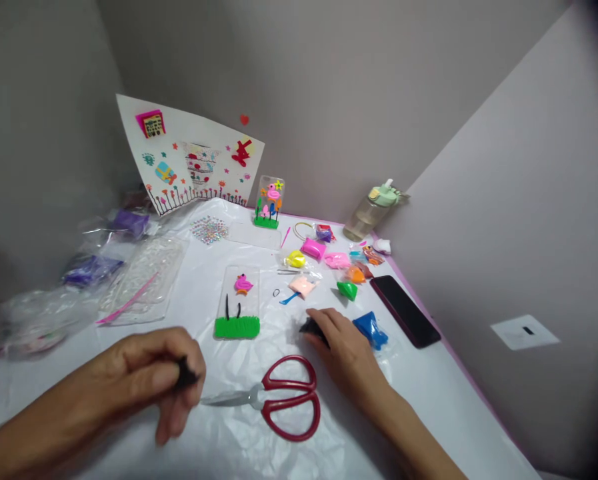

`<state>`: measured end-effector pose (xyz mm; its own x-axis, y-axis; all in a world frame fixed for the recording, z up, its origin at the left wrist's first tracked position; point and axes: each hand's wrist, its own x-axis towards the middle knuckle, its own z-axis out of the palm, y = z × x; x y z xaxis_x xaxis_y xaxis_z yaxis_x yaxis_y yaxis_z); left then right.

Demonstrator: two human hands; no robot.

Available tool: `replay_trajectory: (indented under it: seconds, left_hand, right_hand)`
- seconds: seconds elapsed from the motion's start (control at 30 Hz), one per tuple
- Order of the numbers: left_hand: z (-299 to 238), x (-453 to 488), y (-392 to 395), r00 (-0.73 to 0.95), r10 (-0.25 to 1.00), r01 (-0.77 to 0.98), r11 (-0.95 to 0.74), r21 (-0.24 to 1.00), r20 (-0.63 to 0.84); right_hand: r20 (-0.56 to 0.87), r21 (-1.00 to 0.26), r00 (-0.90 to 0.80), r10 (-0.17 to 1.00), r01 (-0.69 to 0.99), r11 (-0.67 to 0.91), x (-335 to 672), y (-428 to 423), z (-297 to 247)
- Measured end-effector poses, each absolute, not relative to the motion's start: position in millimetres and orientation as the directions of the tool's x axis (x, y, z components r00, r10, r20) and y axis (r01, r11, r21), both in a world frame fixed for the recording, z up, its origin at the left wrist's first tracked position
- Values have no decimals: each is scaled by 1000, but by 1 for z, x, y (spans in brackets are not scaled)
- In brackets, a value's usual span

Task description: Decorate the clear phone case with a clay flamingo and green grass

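My left hand [153,380] is closed, pinching a small lump of black clay [185,375] between thumb and fingers. To the right, my right hand [346,347] curls over a packet of black clay [313,328] on the table; its fingers partly hide it. A clear phone case [243,303] lies between and beyond my hands. It bears a green clay grass strip [237,327], two thin black clay stems and a pink clay bird [243,284]. Red-handled scissors [279,393] lie near me, blades pointing at my left hand. Beside my right hand rests a blue clay packet [371,330].
Several bright clay packets [313,249] lie beyond my right hand. A black phone [403,310] and a bottle [371,210] stand along the right edge. At the back are a decorated case [269,203], loose gems [209,230] and a drawing [179,157]. Plastic bags [91,270] crowd the left.
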<state>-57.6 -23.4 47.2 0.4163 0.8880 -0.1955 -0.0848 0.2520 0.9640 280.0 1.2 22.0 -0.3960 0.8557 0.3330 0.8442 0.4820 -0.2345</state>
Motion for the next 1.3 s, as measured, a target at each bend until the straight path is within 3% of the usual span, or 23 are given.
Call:
replay_trajectory:
  seconds: [0.1, 0.17, 0.3, 0.37, 0.43, 0.57, 0.73, 0.97, 1.3]
  left_hand:
    - [50, -50, -17, 382, 856, -216, 448, 867, -347]
    - [47, -42, -17, 367, 852, -236, 473, 849, -373]
    - [31, -28, -22, 441, 852, -212, 403, 890, -281]
    - [22, -22, -24, 469, 836, -127, 384, 915, -286]
    - [16, -19, -27, 482, 816, -39, 385, 922, -320]
    - [13, -15, -29, 493, 798, 3, 397, 918, -347]
    - [13, -12, -27, 485, 810, -45, 401, 915, -331]
    - [8, -15, -26, 514, 808, -92, 386, 918, -288]
    - [14, -8, -31, 535, 771, -32, 426, 904, -345]
  right_hand:
    - [365, -216, -394, 844, 846, 488, 283, 4, 19]
    - [358, -237, -458, 814, 799, 553, 272, -4, 24]
    - [163, -387, -744, 648, 556, 735, 235, -25, 38]
    - [67, -385, -809, 583, 518, 763, 223, -31, 42]
    - [1, -334, -812, 584, 550, 765, 223, -31, 44]
    - [-55, -244, -717, 695, 685, 687, 245, -25, 45]
    - [-6, -181, -608, 794, 781, 597, 259, -19, 43]
    - [75, -337, -688, 722, 664, 667, 242, -24, 39]
    - [231, -559, -629, 743, 539, 630, 229, -38, 33]
